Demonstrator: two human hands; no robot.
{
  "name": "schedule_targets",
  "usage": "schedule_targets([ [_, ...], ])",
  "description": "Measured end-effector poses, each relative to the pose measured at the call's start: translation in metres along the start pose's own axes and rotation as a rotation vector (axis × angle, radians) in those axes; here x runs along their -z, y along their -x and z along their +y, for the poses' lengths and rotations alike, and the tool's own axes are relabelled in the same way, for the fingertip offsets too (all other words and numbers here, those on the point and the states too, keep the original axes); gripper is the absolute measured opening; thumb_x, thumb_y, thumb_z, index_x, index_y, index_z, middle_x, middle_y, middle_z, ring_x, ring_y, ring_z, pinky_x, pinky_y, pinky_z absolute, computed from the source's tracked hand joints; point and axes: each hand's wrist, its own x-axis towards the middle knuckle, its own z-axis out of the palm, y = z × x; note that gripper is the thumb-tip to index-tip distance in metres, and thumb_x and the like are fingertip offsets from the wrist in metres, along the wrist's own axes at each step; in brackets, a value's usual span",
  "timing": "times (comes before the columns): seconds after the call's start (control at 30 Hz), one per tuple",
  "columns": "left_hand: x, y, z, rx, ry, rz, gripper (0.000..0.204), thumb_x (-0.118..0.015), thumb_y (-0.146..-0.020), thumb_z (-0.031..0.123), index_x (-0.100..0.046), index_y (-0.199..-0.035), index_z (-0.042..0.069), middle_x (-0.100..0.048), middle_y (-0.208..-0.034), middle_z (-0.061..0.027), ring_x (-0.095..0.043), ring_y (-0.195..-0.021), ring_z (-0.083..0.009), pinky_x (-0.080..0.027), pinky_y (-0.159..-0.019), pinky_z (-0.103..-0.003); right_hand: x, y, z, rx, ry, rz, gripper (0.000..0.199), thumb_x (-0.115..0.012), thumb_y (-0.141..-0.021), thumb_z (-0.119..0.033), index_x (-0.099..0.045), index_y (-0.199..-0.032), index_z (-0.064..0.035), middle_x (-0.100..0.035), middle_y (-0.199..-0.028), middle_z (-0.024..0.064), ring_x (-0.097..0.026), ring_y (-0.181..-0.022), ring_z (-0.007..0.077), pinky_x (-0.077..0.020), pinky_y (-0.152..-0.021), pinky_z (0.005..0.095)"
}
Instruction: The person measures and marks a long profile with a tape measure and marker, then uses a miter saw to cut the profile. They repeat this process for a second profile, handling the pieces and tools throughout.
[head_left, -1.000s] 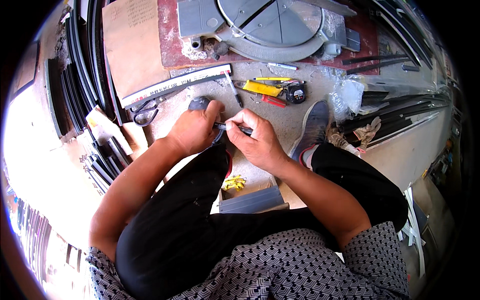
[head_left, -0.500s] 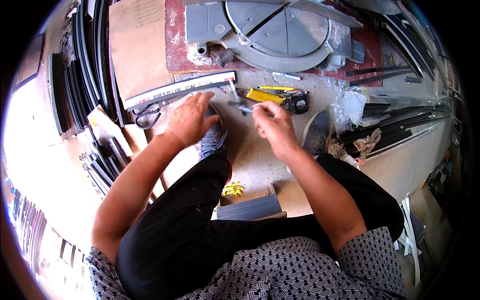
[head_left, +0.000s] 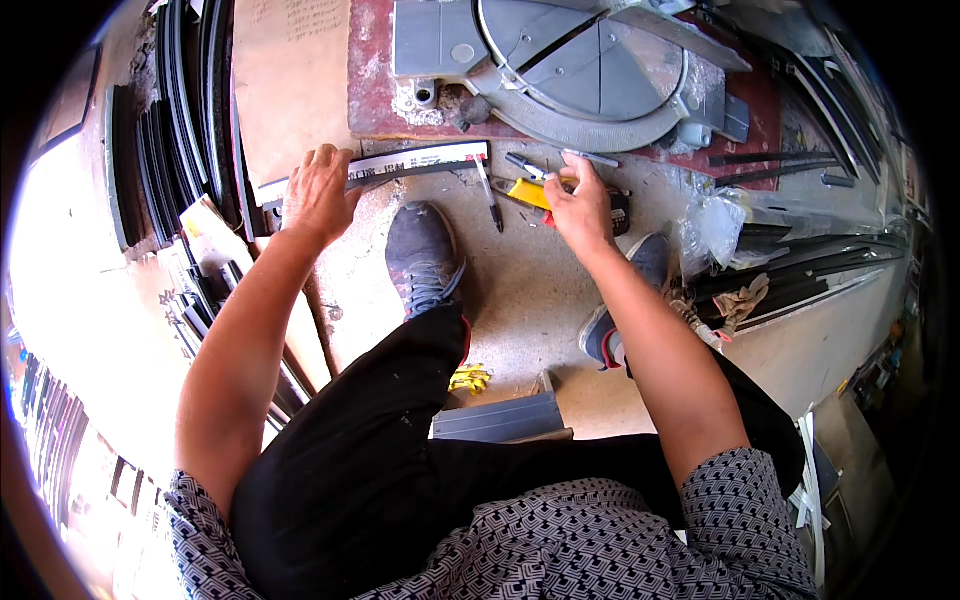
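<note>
My left hand [head_left: 318, 198] lies over the left part of a long dark strip with a white printed face [head_left: 415, 159]. Its fingers reach over the far edge and its thumb is by the near edge. My right hand [head_left: 582, 208] is closed, with a slim black-and-white pen [head_left: 526, 165] poking out of its fingers to the left. Just beyond its fingertips lies a grey pen [head_left: 597, 159]. Another pen [head_left: 491, 197] with a dark end rests on the floor below the strip's right end. Partly behind my right hand are a yellow-handled tool [head_left: 527, 192] and a black tape measure [head_left: 620, 212].
A grey round-table saw base [head_left: 570, 70] stands on a red board ahead. Brown cardboard [head_left: 290, 90] and black profiles [head_left: 180, 110] lie left. Plastic wrap [head_left: 712, 228], more profiles and a work glove [head_left: 742, 302] are at right. My shoes [head_left: 422, 255] flank the middle floor.
My left hand has moved left onto the strip, whose left end has shifted slightly away. My right hand has moved right, toward the grey pen. The scissors at the left are now hidden.
</note>
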Motion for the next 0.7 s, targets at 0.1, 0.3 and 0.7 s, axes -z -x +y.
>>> schedule_targets([
  [0.1,0.001,0.001,-0.003,0.019,-0.03,-0.055,0.05,-0.078,-0.088,0.021,-0.058,-0.132,0.009,-0.057,-0.128,-0.0134,-0.055,-0.125,-0.0335,-0.045,-0.107,-0.045,-0.009,0.003,0.014,-0.052,-0.064,-0.003,0.034,-0.071,-0.092,-0.015,-0.065,-0.122,-0.0002,-0.072,-0.113,0.0177,-0.072,-0.093,0.0289,-0.0562,-0.087,0.0391],
  [0.3,0.0,-0.002,-0.009,-0.04,-0.032,-0.043,0.046,-0.079,-0.087,0.019,-0.061,-0.128,0.011,-0.059,-0.124,-0.0095,-0.056,-0.123,-0.0317,-0.046,-0.104,-0.045,-0.011,-0.002,0.006,-0.041,-0.175,-0.037,0.028,-0.07,-0.091,-0.009,-0.068,-0.117,0.0002,-0.072,-0.111,0.0174,-0.07,-0.101,0.0323,-0.0537,-0.095,0.0402],
  [0.7,0.01,0.009,-0.02,-0.077,0.077,-0.064,0.043,-0.077,-0.088,0.016,-0.062,-0.128,0.01,-0.062,-0.123,-0.0115,-0.058,-0.121,-0.0336,-0.047,-0.104,-0.045,-0.011,0.029,-0.036,0.45,0.254,-0.009,0.036,-0.074,-0.087,-0.019,-0.064,-0.118,-0.0035,-0.061,-0.112,0.0173,-0.059,-0.107,0.0378,-0.0472,-0.094,0.0487],
])
